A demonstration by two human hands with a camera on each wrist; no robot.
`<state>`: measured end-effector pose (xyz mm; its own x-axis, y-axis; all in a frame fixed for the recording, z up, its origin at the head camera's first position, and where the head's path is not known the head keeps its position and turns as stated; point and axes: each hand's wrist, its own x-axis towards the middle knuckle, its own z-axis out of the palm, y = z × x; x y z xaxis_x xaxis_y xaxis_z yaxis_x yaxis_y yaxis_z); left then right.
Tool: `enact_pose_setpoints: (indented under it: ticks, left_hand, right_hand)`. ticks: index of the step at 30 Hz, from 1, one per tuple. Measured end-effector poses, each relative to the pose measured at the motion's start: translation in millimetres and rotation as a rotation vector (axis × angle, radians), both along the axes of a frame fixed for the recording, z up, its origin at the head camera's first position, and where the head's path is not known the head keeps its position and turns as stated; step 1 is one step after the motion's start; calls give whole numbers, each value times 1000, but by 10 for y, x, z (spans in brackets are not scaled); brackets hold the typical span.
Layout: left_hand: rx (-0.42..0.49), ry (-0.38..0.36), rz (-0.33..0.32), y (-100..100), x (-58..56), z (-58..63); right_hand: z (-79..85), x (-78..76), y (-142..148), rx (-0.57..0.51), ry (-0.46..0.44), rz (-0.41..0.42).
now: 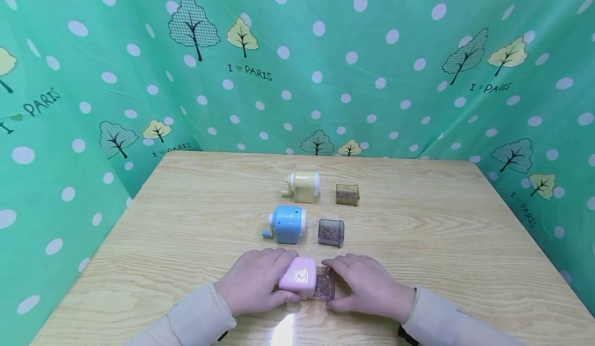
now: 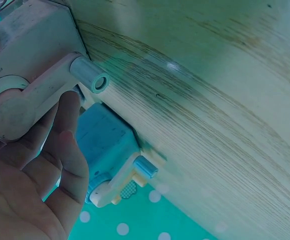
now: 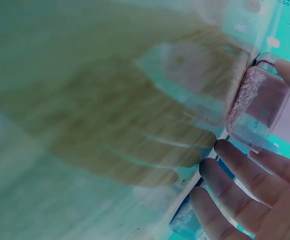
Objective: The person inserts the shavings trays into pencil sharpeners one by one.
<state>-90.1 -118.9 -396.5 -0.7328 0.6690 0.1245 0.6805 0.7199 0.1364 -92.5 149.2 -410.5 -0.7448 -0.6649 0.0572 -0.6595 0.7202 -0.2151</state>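
A pink crank pencil sharpener (image 1: 297,276) stands near the table's front, held by my left hand (image 1: 257,279) from its left side. In the left wrist view its crank handle (image 2: 45,95) lies beside the palm. At its right side is a clear shavings drawer (image 1: 324,284) with shavings inside. My right hand (image 1: 369,286) pinches this drawer between thumb and fingers; the right wrist view shows the drawer (image 3: 257,105) against the pink body. How far it sits inside the body is hidden. The other right fingers (image 3: 237,200) are spread over the table.
Behind stands a blue crank sharpener (image 1: 288,224), its shavings-filled drawer (image 1: 331,232) lying apart to the right. Farther back is a yellow sharpener (image 1: 304,187) with its own drawer (image 1: 347,195) to the right. A green patterned curtain (image 1: 325,77) borders the wooden table (image 1: 441,222).
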Motion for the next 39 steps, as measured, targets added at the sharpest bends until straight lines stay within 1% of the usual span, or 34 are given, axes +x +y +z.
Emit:
enact_pose_setpoints:
  ticks: [6, 15, 20, 39]
  left_hand:
    - [0, 2, -2, -1, 1, 6]
    - [11, 10, -3, 4, 8, 20]
    - [7, 18, -3, 5, 11, 17]
    - [7, -4, 0, 6, 10, 30]
  right_hand:
    - [-1, 11, 49, -20, -10, -23]
    - [-18, 11, 92, -60, 9, -24]
    - [-19, 7, 97, -62, 6, -33]
    - [-20, -11, 48, -40, 35, -29]
